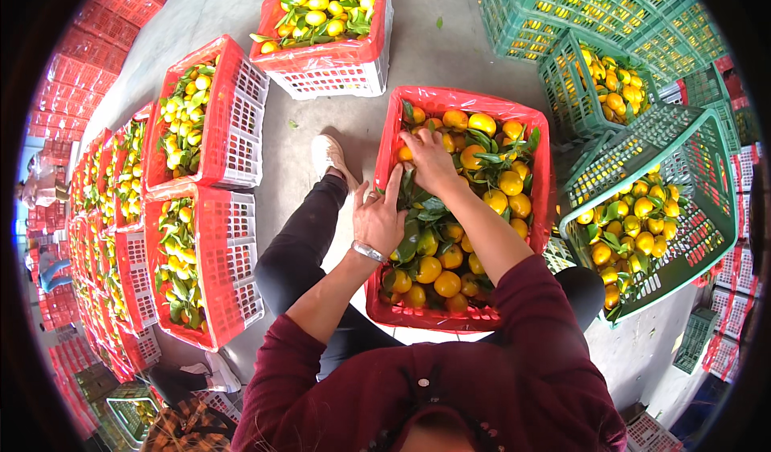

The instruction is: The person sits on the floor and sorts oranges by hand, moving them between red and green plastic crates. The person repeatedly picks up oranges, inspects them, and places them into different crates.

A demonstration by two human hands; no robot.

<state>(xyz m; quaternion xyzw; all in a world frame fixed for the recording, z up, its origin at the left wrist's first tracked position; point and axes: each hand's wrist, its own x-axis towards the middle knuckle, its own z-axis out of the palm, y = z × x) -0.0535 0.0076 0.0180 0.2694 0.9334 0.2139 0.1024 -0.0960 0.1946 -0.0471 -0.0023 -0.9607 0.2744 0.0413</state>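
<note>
A crate lined with red plastic film (461,320) stands between my knees, filled with orange mandarins (447,284) and green leaves (429,208). My left hand (379,220), with a metal bracelet at the wrist, is at the crate's left side. Its fingers are spread, and the index finger points toward the leaves by the film. My right hand (430,160) reaches over the fruit in the upper left part of the crate. Its thumb and fingers are around a mandarin (405,152); whether they grip it or only touch it is unclear.
Left and ahead stand white crates (244,120) with red liners and leafy fruit. At right, a tilted green crate (705,265) holds loose mandarins, near stacked green crates (578,0). A person's shoe (221,372) shows at lower left. Grey concrete floor (446,54) lies between them.
</note>
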